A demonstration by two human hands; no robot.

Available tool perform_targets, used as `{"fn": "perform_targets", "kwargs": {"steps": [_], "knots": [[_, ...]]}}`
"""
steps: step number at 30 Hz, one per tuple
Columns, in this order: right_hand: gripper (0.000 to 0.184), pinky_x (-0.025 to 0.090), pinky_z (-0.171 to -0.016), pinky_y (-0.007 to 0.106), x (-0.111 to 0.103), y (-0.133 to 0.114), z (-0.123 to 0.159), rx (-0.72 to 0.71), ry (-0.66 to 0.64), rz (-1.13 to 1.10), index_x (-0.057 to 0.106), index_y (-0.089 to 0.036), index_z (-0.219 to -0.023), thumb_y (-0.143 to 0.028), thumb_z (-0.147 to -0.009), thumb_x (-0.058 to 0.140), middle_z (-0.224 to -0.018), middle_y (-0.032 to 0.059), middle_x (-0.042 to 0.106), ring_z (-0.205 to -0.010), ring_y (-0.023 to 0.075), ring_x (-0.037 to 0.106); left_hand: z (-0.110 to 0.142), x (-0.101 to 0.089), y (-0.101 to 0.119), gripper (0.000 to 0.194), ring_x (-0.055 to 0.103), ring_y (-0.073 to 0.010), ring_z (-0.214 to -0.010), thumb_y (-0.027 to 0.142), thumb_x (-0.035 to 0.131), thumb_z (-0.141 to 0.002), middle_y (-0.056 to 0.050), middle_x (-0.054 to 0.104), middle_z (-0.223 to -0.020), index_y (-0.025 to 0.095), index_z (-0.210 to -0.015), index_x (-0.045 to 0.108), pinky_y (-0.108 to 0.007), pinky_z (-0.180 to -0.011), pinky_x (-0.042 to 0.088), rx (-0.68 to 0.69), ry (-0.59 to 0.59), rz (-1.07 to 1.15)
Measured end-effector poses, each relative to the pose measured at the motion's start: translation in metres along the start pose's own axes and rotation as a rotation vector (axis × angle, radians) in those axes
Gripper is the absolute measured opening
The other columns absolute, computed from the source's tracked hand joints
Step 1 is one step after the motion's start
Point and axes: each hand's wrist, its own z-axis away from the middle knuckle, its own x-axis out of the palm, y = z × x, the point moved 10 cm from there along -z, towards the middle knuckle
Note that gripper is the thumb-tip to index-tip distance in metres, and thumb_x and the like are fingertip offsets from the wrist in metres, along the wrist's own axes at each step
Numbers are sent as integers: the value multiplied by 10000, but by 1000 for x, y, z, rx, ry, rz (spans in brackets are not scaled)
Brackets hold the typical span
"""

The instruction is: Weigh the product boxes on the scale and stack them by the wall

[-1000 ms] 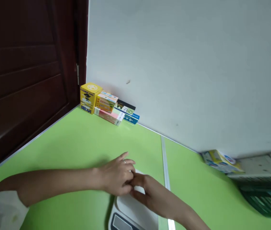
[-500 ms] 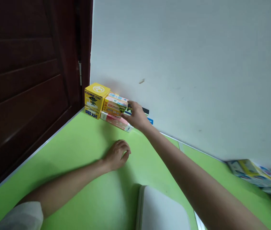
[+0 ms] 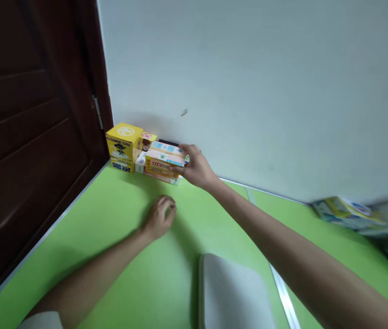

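My right hand (image 3: 194, 167) grips the right end of a small pink-and-orange carton (image 3: 162, 157), thumb in front and fingers over the back. This carton is just above a flat pinkish box (image 3: 139, 164) lying on the green surface; whether they touch I cannot tell. To the left stands a yellow "COME ON" box (image 3: 121, 148). Behind the carton show a smaller yellow box (image 3: 149, 136) and the edge of a black box (image 3: 168, 142), both partly hidden. My left hand (image 3: 161, 214) rests on the green surface, fingers curled towards the thumb, with nothing visible in it.
A white wall (image 3: 248, 91) runs behind the boxes. A dark red door (image 3: 25, 137) borders the green surface (image 3: 125, 269) on the left. A white padded object (image 3: 235, 292) is at the bottom. More boxes (image 3: 348, 212) lie blurred at the right.
My right hand has drawn the pink-and-orange carton out from its place among the boxes, turning it and uncovering the small yellow box behind. The view has shifted; my left hand stays curled.
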Motion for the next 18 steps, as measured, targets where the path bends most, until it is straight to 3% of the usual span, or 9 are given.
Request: {"fn": "perform_targets", "kwargs": {"steps": [4, 6, 8, 10, 11, 15, 18], "knots": [[609, 572, -788, 431, -60, 1, 94, 105, 1, -105, 497, -182, -1190, -382, -670, 743, -1198, 122, 493, -1123, 292, 517, 8, -25, 6, 247, 567, -216, -996, 219, 410, -866, -111, 572, -1046, 181, -1100, 477, -395, -881, 466, -79, 117, 111], [574, 579, -791, 419, -82, 0, 145, 158, -48, -101, 497, -206, -1189, -396, -699, 727, -1206, 106, 495, -1114, 278, 527, 16, -24, 32, 422, 509, -242, -1172, 321, 441, -876, -141, 513, -1257, 183, -1271, 393, -428, -988, 418, -48, 8, 206], [535, 577, -821, 417, -96, -3, 192, 199, -107, -93, 499, -237, -1189, -375, -723, 721, -1206, 86, 498, -1117, 266, 530, 29, -12, 71, 698, 382, -285, -1324, 466, 537, -829, -152, 386, -1435, 195, -1406, 253, -465, -1089, 325, 12, -193, 255], [520, 575, -839, 411, -101, -4, 233, 234, -150, -108, 492, -262, -1203, -346, -740, 716, -1203, 74, 498, -1126, 258, 530, 48, 5, 104, 957, 316, -319, -1371, 545, 661, -719, -157, 319, -1493, 208, -1458, 155, -485, -1122, 280, 31, -393, 205], [522, 575, -842, 407, -100, -4, 250, 246, -164, -120, 485, -269, -1214, -330, -748, 712, -1204, 72, 497, -1128, 253, 530, 57, 14, 115, 996, 317, -326, -1371, 542, 698, -686, -156, 334, -1489, 214, -1459, 162, -494, -1126, 277, 16, -467, 153], [559, 571, -842, 407, -91, 2, 294, 258, -184, -162, 448, -271, -1264, -288, -765, 699, -1227, 88, 472, -1147, 249, 511, 79, 32, 129, 764, 357, -303, -1353, 471, 683, -724, -122, 452, -1416, 222, -1369, 359, -500, -1130, 286, -107, -550, -16], [627, 535, -906, 452, -86, 6, 305, 208, -195, -209, 377, -278, -1344, -295, -790, 672, -1306, 114, 420, -1227, 269, 457, 88, 35, 129, 739, 396, -282, -1331, 439, 672, -733, -121, 441, -1425, 217, -1365, 361, -480, -1115, 326, -168, -584, -55]]}}
